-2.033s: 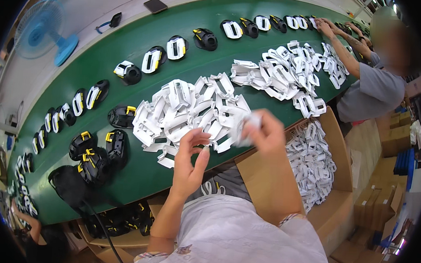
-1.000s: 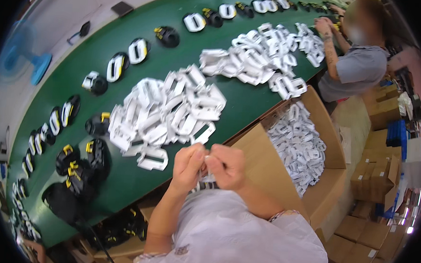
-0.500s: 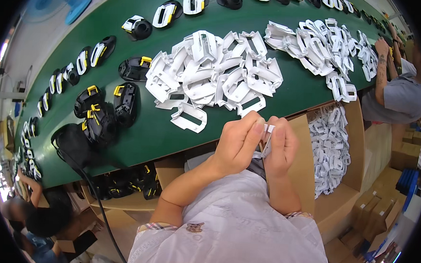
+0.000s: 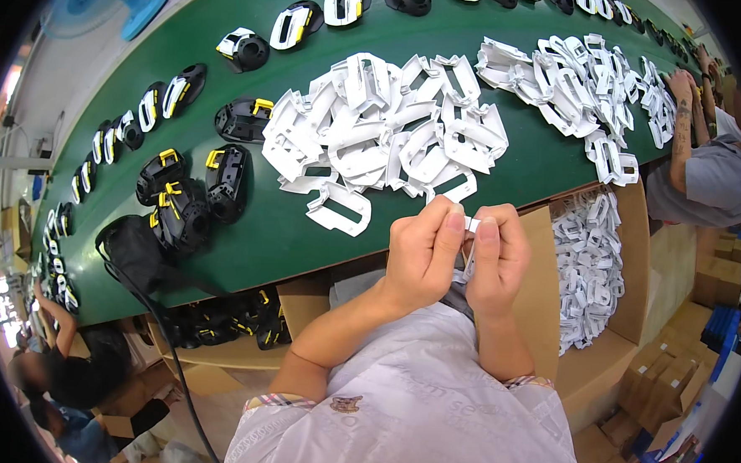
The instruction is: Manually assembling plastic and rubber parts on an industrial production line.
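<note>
Part in white plastic (image 4: pixel 471 225) is gripped btwn L hand (image 4: pixel 419 255) & R hand (image 4: pixel 501 255), held in front of shirt (image 4: pixel 413 385), near close edge of green table (image 4: pixel 285 256). Both hands are closed: fingers are curled in, thumbs are laid side by side on top w/ small gap, & part's top end is seen in that gap; most of it is hidden by fingers, so exact grip can't be told. Just beyond L hand, to upper left, lone white frame (image 4: pixel 333 222) is laid at near side of main heap (image 4: pixel 384 132), which is piled past both hands. Farther off, up & right of R hand, 2nd heap (image 4: pixel 563 82) is set, w/ co-worker's arm (image 4: pixel 683 143) stretched alongside. Right of R hand, open carton (image 4: pixel 634 279) is loaded w/ more white pcs. (image 4: pixel 587 281), its flap (image 4: pixel 543 291) being nearest. Well left of L hand, blk/yellow units (image 4: pixel 225 182) are grouped; below-left, under table edge, blk parts (image 4: pixel 273 323) are boxed. Past main heap, far from hands, blk/white units (image 4: pixel 291 26) are lined up in curved row; blue fan (image 4: pixel 147 12) is placed far upper left.
</note>
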Action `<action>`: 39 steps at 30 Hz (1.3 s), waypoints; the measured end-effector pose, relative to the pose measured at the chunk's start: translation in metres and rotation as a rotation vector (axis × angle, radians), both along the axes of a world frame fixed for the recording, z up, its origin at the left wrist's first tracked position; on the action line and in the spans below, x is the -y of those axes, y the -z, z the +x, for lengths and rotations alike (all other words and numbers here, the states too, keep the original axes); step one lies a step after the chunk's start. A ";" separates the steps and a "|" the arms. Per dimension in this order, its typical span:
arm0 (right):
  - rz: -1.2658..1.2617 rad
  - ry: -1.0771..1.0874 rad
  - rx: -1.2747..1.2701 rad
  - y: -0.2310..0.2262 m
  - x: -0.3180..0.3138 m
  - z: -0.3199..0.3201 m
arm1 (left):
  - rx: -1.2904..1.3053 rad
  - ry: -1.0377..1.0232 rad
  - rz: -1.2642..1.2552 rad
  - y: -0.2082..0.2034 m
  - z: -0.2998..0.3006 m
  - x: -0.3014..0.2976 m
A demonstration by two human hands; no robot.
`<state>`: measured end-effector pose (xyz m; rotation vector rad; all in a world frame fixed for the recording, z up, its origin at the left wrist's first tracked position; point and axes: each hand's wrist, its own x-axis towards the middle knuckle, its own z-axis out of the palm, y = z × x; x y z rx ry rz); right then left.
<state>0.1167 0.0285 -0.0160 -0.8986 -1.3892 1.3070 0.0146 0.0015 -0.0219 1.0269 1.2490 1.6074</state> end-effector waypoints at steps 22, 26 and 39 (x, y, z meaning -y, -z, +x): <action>0.034 -0.003 0.016 0.008 0.003 0.000 | 0.022 0.047 0.092 0.020 -0.001 0.004; 0.007 -0.042 0.022 0.006 0.004 0.002 | 0.056 0.061 0.116 0.017 -0.002 0.003; 0.121 -0.001 0.210 0.004 0.000 0.001 | 0.121 0.068 0.023 0.020 0.001 0.001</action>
